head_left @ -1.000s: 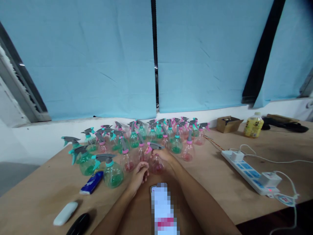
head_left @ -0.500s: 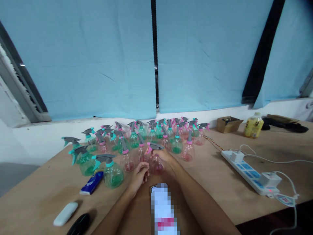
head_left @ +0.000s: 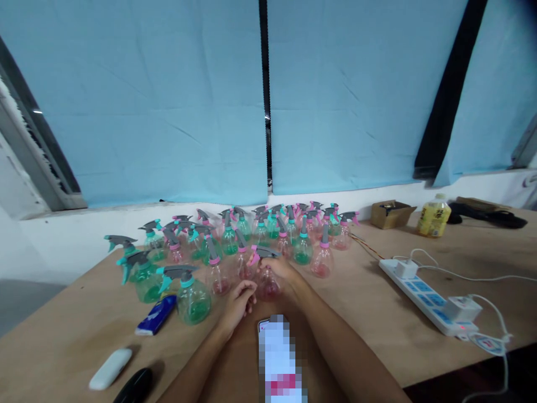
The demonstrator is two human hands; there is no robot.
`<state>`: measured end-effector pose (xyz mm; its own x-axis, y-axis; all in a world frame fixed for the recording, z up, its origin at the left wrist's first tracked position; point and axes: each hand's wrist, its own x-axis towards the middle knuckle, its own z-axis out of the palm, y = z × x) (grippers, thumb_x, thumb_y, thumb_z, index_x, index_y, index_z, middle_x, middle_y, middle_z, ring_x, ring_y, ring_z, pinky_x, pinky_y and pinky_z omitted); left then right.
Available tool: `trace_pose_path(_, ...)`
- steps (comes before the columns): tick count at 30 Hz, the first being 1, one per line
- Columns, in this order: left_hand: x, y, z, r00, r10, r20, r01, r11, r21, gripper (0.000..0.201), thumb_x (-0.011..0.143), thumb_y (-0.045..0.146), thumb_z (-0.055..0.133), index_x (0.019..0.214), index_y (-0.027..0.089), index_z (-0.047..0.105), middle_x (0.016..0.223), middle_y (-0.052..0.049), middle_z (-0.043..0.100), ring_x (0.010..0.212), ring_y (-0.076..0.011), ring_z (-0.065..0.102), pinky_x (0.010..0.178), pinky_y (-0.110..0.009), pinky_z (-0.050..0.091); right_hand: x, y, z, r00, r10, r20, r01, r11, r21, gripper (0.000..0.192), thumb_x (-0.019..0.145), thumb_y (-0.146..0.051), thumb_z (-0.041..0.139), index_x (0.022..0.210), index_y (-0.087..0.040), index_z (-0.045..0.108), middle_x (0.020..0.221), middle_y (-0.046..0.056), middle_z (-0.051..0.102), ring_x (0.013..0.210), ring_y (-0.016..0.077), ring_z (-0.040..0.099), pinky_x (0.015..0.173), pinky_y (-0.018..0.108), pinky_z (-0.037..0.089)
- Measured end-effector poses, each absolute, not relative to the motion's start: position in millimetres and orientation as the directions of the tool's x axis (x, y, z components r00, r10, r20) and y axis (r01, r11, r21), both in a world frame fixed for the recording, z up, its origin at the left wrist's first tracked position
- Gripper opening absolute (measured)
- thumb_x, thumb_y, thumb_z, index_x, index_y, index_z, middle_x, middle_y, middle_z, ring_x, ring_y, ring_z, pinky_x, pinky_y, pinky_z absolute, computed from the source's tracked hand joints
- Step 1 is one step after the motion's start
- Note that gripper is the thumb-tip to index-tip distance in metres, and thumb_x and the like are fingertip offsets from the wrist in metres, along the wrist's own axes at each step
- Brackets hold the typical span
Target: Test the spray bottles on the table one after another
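Note:
A pink spray bottle [head_left: 267, 286] with a grey trigger head stands on the wooden table [head_left: 369, 308] in front of me. My right hand [head_left: 282, 270] grips its neck just under the trigger. My left hand [head_left: 239, 301] rests beside the bottle's lower left, fingers curled, holding nothing. Behind stand several green and pink spray bottles [head_left: 251, 235] in a cluster. A larger green spray bottle [head_left: 192, 295] is just left of my left hand.
A phone [head_left: 280, 358] lies between my forearms. A blue packet [head_left: 157, 314], a white oblong object [head_left: 111, 368] and a black one [head_left: 135, 385] lie at the near left. A white power strip [head_left: 425, 294] with plugs is on the right; a cardboard box [head_left: 392, 212] and yellow bottle [head_left: 434, 215] stand behind.

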<state>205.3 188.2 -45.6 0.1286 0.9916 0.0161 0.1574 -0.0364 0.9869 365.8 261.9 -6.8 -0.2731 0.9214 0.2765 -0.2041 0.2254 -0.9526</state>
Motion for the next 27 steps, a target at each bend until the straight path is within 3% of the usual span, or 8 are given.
trace_pose_path(6,205.9,188.3,-44.2,0.133,0.991,0.012,0.177,-0.036,0.984,0.026,0.078,0.045,0.053,0.083,0.019,0.057,0.060,0.006,0.056,0.040,-0.0064,0.047,0.038,-0.016,0.023,361.9,262.3,-8.0,-0.270,0.883,0.383,-0.292,0.304,-0.907,0.017,0.061,-0.018,0.053,0.068,-0.018,0.068,0.064,0.000,0.064,0.057,0.0129,0.055,0.058,0.025,0.043)
trace_pose_path(13,205.2,188.3,-44.2,0.147,0.989,0.008,0.191,-0.036,0.981,0.028,0.078,0.045,0.052,0.085,0.019,0.059,0.060,0.005,0.056,0.040,-0.0065,0.046,0.038,-0.016,0.023,359.7,259.6,-14.4,-0.117,0.921,0.371,-0.100,0.361,-0.927,0.009,0.068,-0.023,0.057,0.066,-0.018,0.064,0.062,-0.001,0.061,0.060,0.0138,0.054,0.058,0.024,0.043)
trace_pose_path(19,204.9,187.0,-41.7,0.149,0.989,0.010,0.199,-0.040,0.979,0.029,0.080,0.045,0.051,0.088,0.018,0.060,0.062,0.004,0.056,0.042,-0.0065,0.047,0.039,-0.016,0.025,354.1,260.0,-15.8,0.085,0.799,0.596,0.108,0.587,-0.802,0.030,0.075,-0.019,0.052,0.103,-0.020,0.062,0.082,0.000,0.064,0.068,0.0145,0.055,0.067,0.027,0.046)
trace_pose_path(23,204.9,186.3,-41.0,0.158,0.987,0.013,0.199,-0.044,0.979,0.030,0.080,0.045,0.051,0.088,0.018,0.061,0.062,0.004,0.056,0.042,-0.0068,0.047,0.039,-0.017,0.024,355.7,259.3,-21.8,0.257,0.689,0.678,0.303,0.609,-0.733,0.044,0.078,-0.021,0.053,0.123,-0.020,0.050,0.107,0.008,0.062,0.092,0.0208,0.059,0.087,0.035,0.045)
trace_pose_path(27,205.4,185.5,-39.9,0.161,0.987,0.007,0.203,-0.040,0.978,0.030,0.080,0.045,0.051,0.088,0.018,0.061,0.062,0.004,0.056,0.042,-0.0065,0.048,0.039,-0.016,0.024,360.7,261.1,-36.4,0.184,0.601,0.777,0.439,0.657,-0.613,0.064,0.073,-0.015,0.050,0.136,-0.014,0.035,0.119,0.014,0.055,0.110,0.0250,0.053,0.098,0.041,0.041)
